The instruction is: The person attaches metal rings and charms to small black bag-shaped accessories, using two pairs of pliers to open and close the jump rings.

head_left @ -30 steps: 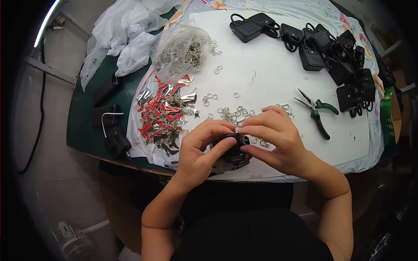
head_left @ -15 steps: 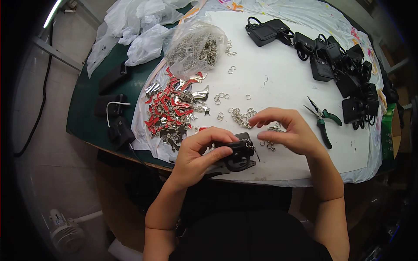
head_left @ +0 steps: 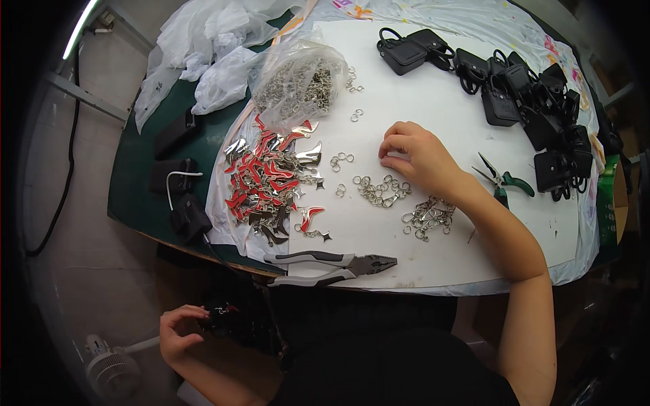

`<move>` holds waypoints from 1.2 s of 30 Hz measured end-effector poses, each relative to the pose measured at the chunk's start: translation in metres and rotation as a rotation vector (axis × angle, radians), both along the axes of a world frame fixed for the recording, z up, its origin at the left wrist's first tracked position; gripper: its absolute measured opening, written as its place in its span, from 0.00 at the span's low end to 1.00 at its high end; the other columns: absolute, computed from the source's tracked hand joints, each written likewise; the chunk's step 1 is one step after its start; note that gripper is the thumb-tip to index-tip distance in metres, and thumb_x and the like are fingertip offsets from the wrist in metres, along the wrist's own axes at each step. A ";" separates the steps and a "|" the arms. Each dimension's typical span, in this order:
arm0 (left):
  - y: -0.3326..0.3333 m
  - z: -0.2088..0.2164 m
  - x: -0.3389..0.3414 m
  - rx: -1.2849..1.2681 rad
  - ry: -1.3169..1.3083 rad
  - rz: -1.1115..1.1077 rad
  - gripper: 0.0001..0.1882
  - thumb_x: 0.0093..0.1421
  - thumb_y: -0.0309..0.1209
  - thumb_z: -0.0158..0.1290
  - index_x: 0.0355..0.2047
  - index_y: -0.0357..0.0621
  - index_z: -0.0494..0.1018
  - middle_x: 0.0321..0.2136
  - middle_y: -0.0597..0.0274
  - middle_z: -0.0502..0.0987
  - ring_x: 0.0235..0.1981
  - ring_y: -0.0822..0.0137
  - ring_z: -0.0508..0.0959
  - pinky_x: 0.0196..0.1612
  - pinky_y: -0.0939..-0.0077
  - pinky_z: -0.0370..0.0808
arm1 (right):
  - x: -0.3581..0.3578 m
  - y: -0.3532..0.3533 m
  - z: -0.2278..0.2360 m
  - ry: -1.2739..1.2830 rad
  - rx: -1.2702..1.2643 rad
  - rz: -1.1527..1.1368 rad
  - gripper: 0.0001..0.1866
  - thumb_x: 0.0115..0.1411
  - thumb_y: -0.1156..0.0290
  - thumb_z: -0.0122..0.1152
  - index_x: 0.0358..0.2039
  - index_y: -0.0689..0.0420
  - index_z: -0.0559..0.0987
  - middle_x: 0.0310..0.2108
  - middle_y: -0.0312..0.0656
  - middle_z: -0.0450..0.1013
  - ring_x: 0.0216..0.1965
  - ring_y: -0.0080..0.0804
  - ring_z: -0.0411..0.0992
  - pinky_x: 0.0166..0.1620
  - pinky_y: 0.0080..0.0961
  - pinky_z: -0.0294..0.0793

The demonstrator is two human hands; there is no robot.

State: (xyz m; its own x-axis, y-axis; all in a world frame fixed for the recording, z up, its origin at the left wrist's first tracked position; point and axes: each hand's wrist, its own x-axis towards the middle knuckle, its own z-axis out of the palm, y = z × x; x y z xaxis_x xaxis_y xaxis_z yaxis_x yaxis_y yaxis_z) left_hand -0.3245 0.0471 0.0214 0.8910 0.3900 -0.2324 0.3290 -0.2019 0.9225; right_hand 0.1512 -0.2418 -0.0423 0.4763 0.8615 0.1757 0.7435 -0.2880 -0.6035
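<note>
"What's near left?"
"Combination pliers (head_left: 362, 264); boot charms (head_left: 267, 179) lie beyond them, the plastic bag (head_left: 298, 84) behind those."
"And right?"
"Needle-nose pliers (head_left: 500, 181), loose rings (head_left: 382, 191) to their left, miniature handbags (head_left: 500, 108) beyond."

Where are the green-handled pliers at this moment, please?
In the head view, the green-handled pliers lie on the right side of the white board, between the right hand and the black pouches.

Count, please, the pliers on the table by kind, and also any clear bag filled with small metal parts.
Needle-nose pliers, green-handled: 1
Combination pliers, grey-and-black-handled: 1
Clear plastic bag of small metal parts: 1
Total: 3
</note>
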 end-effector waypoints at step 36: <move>-0.218 -0.044 0.461 0.613 -0.177 -0.941 0.12 0.50 0.32 0.66 0.33 0.42 0.79 0.27 0.62 0.79 0.29 0.63 0.77 0.35 0.68 0.74 | 0.004 -0.119 0.025 0.488 0.832 -0.599 0.05 0.59 0.76 0.67 0.36 0.61 0.84 0.32 0.36 0.80 0.31 0.18 0.75 0.35 0.17 0.74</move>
State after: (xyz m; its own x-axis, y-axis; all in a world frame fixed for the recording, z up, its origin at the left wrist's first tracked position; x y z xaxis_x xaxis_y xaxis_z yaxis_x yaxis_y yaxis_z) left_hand 0.1368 -0.1707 -0.0225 0.8915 -0.4469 -0.0747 -0.3172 -0.7333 0.6013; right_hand 0.1552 -0.3608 -0.0173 0.9469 0.1742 0.2702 0.2545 0.1078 -0.9611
